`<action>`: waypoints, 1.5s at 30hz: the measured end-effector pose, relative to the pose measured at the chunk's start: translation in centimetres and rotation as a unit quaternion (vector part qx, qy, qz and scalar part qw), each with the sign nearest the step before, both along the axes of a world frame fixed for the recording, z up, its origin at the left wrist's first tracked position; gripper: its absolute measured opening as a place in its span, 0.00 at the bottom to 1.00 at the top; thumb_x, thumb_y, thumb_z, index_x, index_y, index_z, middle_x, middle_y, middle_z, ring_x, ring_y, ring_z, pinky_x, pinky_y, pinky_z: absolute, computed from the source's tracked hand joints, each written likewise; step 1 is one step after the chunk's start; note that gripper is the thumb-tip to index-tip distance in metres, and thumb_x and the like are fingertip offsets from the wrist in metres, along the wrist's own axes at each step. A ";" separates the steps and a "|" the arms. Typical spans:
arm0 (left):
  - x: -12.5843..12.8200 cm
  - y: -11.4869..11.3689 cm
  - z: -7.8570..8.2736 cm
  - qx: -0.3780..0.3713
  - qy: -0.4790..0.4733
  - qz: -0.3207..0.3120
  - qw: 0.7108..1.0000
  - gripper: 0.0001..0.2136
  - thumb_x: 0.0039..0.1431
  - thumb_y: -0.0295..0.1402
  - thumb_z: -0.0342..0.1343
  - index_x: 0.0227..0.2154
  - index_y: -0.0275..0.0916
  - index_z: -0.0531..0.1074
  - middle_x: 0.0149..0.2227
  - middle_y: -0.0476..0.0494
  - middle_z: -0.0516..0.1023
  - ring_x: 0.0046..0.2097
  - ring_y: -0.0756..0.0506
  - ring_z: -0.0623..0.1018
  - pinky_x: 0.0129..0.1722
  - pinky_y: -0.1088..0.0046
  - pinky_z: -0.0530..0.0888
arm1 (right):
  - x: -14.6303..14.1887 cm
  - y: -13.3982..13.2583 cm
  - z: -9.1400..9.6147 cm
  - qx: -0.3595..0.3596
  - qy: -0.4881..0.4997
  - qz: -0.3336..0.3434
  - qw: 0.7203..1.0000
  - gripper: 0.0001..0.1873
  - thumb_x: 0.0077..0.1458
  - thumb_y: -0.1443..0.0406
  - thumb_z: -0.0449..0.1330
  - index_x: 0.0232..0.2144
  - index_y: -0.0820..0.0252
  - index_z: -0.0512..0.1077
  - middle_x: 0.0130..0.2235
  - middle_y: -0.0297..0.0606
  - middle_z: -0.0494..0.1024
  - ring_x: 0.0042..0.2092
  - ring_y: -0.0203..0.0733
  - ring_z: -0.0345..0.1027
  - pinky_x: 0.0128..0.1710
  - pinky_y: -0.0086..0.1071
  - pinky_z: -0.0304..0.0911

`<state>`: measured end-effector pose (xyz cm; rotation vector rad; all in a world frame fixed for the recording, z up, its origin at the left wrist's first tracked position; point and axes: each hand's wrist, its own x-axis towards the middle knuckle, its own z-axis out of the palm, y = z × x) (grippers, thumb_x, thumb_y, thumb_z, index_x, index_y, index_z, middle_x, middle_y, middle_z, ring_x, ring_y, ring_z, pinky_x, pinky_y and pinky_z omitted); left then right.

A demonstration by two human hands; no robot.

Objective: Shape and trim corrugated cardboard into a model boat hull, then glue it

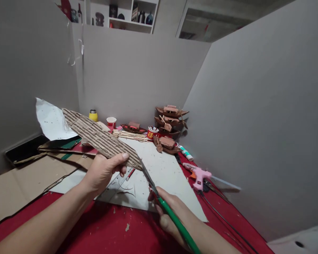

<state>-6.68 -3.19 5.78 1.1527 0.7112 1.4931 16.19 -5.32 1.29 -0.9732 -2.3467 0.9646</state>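
My left hand [103,173] grips a strip of corrugated cardboard [98,135], thumb on top, with its ridged side facing up. The strip slants from upper left to lower right and its right end is trimmed to an angle. In my right hand [171,208] is a pair of scissors [177,225] with a green handle; the fingers are wrapped round it. The blades meet the strip's right tip; whether they are fully closed I cannot tell. Beneath both hands lies a white sheet [161,169] with thin scraps and a red pencil [130,174] on it.
Several brown model boats [171,120] are stacked at the back right. A pink glue gun [200,175] with a cable lies on the right of the red tabletop [95,225]. Cardboard sheets [23,183] cover the left. Cups, a yellow bottle [93,115] and sticks [132,136] stand or lie behind.
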 end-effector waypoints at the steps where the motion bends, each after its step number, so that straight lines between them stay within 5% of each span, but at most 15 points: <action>1: 0.0 0.0 0.0 0.001 0.002 -0.002 1.000 0.08 0.52 0.27 0.60 0.22 0.34 0.66 0.22 0.54 0.67 0.20 0.55 0.68 0.17 0.81 0.66 | 0.0 0.0 -0.1 0.005 0.000 -0.003 1.000 0.32 0.51 0.37 0.44 0.34 0.58 0.59 0.26 0.30 0.62 0.27 0.35 0.50 0.27 0.29 0.48; 15: -0.1 0.2 -0.2 -0.004 0.007 -0.018 1.000 0.07 0.51 0.28 0.60 0.24 0.34 0.66 0.23 0.53 0.68 0.21 0.55 0.68 0.18 0.81 0.66 | -0.5 -0.3 0.6 -0.051 0.046 0.038 0.997 0.35 0.50 0.35 0.40 0.31 0.60 0.60 0.24 0.30 0.58 0.26 0.34 0.48 0.24 0.28 0.50; 22: -0.1 0.2 -0.3 0.008 0.023 -0.019 1.000 0.08 0.51 0.29 0.60 0.24 0.34 0.66 0.24 0.53 0.68 0.21 0.55 0.67 0.17 0.81 0.66 | -0.4 -0.4 0.5 -0.023 0.041 0.017 0.999 0.33 0.51 0.36 0.42 0.30 0.60 0.61 0.25 0.31 0.59 0.26 0.34 0.49 0.25 0.28 0.50; 36: -0.2 0.4 -0.4 -0.001 0.016 -0.018 1.000 0.06 0.51 0.29 0.61 0.26 0.36 0.68 0.25 0.53 0.68 0.22 0.55 0.68 0.18 0.81 0.67 | -0.8 -0.3 -1.4 -0.047 0.104 -0.017 0.993 0.28 0.54 0.41 0.47 0.22 0.58 0.55 0.22 0.28 0.52 0.25 0.32 0.44 0.23 0.29 0.45; 45: 0.3 -0.5 -0.6 -0.002 0.131 -0.046 0.990 0.15 0.55 0.32 0.56 0.15 0.35 0.65 0.16 0.50 0.67 0.20 0.53 0.68 0.22 0.78 0.67 | -0.7 -0.4 -0.4 -0.024 0.084 0.006 0.996 0.25 0.58 0.44 0.44 0.28 0.60 0.59 0.25 0.30 0.56 0.27 0.34 0.47 0.25 0.28 0.49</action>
